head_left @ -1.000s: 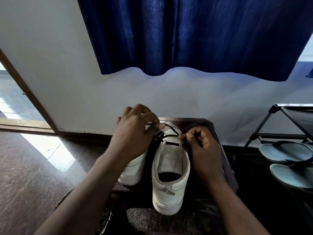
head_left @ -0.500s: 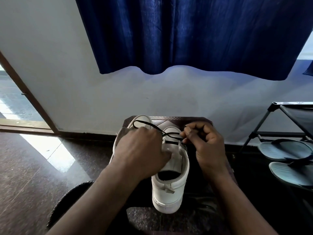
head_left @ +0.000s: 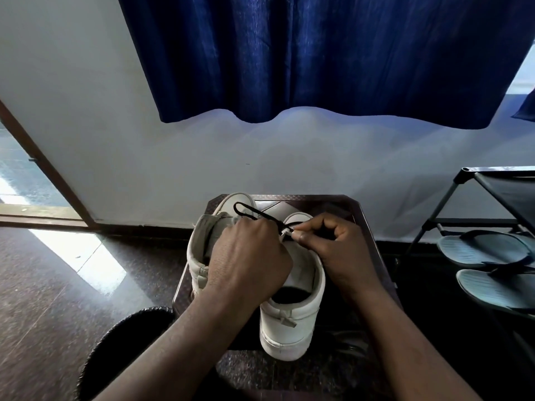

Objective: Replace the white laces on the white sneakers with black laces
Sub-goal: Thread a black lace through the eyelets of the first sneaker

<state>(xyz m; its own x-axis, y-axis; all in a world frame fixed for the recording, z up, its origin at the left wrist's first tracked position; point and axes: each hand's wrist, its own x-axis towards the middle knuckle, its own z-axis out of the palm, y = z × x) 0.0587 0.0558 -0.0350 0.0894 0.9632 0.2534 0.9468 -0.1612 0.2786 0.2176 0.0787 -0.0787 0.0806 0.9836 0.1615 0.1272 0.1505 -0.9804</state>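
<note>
At frame centre the left hand [head_left: 249, 261] lies curled, knuckles up, over the tongue of a sneaker [head_left: 295, 316], its fingertips hidden, so I cannot tell what it grips. Touching it, the right hand [head_left: 335, 250] pinches the black lace [head_left: 262, 214] between thumb and forefinger. The lace loops up and left over a second sneaker [head_left: 199, 244]; both stand on a dark stool [head_left: 362, 215] below a blue curtain [head_left: 318, 53], with a rack [head_left: 474, 198] of sandals [head_left: 486, 250] at right.
</note>
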